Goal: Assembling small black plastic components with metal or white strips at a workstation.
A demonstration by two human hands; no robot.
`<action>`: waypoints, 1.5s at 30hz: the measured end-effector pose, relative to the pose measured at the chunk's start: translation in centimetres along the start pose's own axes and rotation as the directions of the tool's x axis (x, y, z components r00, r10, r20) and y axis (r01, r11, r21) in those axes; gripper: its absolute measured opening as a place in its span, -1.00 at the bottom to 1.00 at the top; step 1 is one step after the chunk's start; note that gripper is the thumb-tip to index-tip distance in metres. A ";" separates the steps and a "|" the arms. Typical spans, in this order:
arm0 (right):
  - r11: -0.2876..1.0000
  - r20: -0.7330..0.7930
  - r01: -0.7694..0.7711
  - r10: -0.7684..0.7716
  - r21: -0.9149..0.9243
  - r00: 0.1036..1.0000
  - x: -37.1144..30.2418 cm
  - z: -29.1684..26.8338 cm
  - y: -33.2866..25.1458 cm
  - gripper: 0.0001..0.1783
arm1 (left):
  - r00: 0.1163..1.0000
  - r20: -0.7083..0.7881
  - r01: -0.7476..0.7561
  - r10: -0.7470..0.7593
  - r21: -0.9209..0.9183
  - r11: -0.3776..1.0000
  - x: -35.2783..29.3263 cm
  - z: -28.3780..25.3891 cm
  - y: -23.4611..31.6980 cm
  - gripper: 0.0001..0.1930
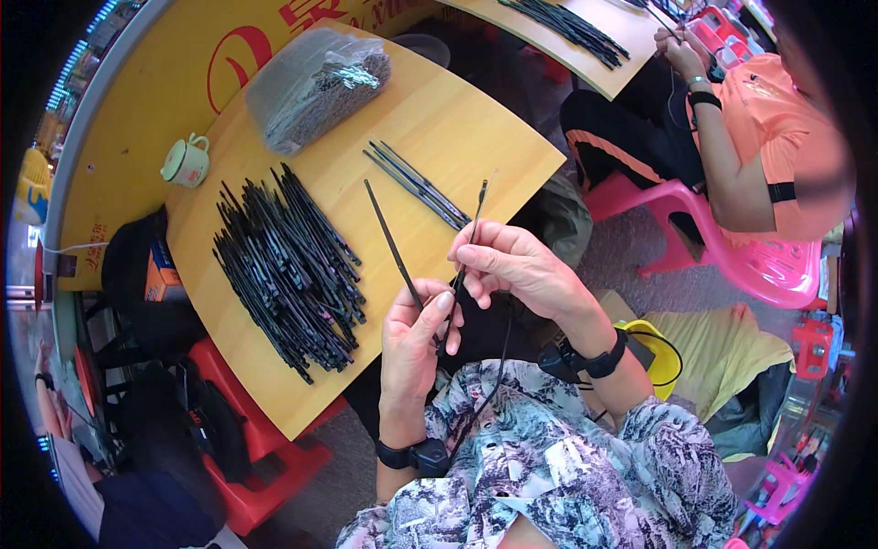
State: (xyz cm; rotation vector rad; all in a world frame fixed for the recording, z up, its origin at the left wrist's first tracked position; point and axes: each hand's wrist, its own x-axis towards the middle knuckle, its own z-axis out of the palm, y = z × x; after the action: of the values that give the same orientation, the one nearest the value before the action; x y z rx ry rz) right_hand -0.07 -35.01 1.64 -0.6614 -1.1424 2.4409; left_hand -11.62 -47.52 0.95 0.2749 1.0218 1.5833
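My left hand [418, 334] is closed, pinching a thin black strip [388, 236] that slants up and away over the table edge. My right hand [521, 265] pinches a second slim dark strip [481, 199] between thumb and forefinger, its narrow tip pointing up. The lower part of this second strip runs down to the left fingers, so both hands meet on it. Just beyond my hands, several similar dark strips [416, 183] lie side by side on the yellow table [476, 119]. To their left spreads a large heap of black strips [288, 274].
A clear plastic bag [315, 87] full of dark grey material sits at the table's far side, near a lidded pale mug [186, 162]. Red stool [242, 430] stands lower left. At right, a person in orange [754, 146] sits on a pink chair [732, 238] by another table [549, 37].
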 end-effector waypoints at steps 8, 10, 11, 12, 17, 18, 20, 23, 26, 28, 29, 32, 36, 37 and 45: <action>1.000 0.048 0.006 -0.005 -0.011 0.999 -0.3 -0.6 0.3 -0.77 | 1.000 -0.003 0.017 -0.017 0.038 0.999 0.3 0.5 -0.4 -0.90; 1.000 0.053 0.006 -0.005 -0.023 0.999 -0.3 -0.7 0.4 -0.77 | 1.000 -0.014 0.023 -0.022 0.048 0.999 0.5 0.7 -0.4 -0.90; 0.999 0.053 0.007 -0.005 -0.036 0.999 -0.4 -0.7 0.4 -0.77 | 1.000 -0.003 0.031 -0.031 0.055 0.998 0.6 0.9 -0.5 -0.89; 0.999 0.053 0.008 -0.007 -0.036 0.999 -0.4 -0.9 0.5 -0.77 | 0.999 0.009 0.039 -0.040 0.061 0.997 0.7 0.9 -0.5 -0.89; 0.998 -0.016 0.045 -0.046 -0.052 0.999 -0.8 -0.5 0.2 -0.76 | 1.000 0.000 -0.005 0.005 0.051 0.999 1.1 0.5 -1.1 -0.88; 0.998 -0.014 0.045 -0.046 -0.053 0.999 -0.8 -0.6 0.2 -0.76 | 1.000 -0.025 -0.012 0.013 0.033 0.999 1.2 0.6 -1.2 -0.88; 0.988 -0.043 0.081 -0.087 -0.130 0.995 -0.9 -0.9 0.2 -0.76 | 0.999 -0.030 -0.018 0.020 0.051 0.999 1.3 0.9 -1.2 -0.88; 0.983 -0.081 0.099 -0.112 -0.152 0.990 -0.9 -1.0 0.2 -0.80 | 0.999 -0.045 -0.026 0.030 0.077 0.997 1.6 1.3 -1.6 -0.87; 0.972 -0.119 0.155 -0.177 -0.176 0.977 -0.8 -1.2 0.7 -0.83 | 0.997 -0.065 -0.026 0.030 0.068 0.997 1.8 1.7 -1.9 -0.88; 0.965 -0.153 0.158 -0.192 -0.210 0.969 -0.7 -1.3 0.7 -0.83 | 0.997 -0.072 -0.022 0.025 0.051 0.998 2.1 2.0 -2.2 -0.89; 0.956 -0.187 0.160 -0.208 -0.245 0.960 -0.7 -1.3 0.8 -0.84 | 0.997 -0.071 -0.024 0.028 0.050 0.998 2.2 2.0 -2.4 -0.89; 0.940 -0.223 0.164 -0.235 -0.299 0.946 -0.4 -1.4 0.8 -0.84 | 0.997 -0.067 -0.028 0.033 0.064 0.998 2.6 2.0 -2.7 -0.89; 0.942 -0.239 0.164 -0.238 -0.293 0.941 0.2 -1.2 0.4 -0.79 | 0.995 -0.071 -0.063 0.068 0.077 0.995 3.1 2.3 -2.9 -0.87; 0.918 -0.262 0.169 -0.273 -0.359 0.926 0.4 -1.0 0.5 -0.76 | 0.997 -0.040 -0.068 0.071 0.079 0.995 3.3 2.4 -3.1 -0.86; 0.512 -0.138 0.141 -0.469 -0.848 0.872 3.5 0.5 -0.6 -0.69 | 0.970 0.112 -0.242 0.215 0.366 0.899 3.8 2.3 -3.6 -0.64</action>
State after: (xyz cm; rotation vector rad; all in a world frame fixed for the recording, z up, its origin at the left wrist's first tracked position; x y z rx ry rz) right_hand -3.11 -33.19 1.46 -0.9815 -2.0228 1.2779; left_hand -8.76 -43.33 -1.65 0.7337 1.2743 1.5620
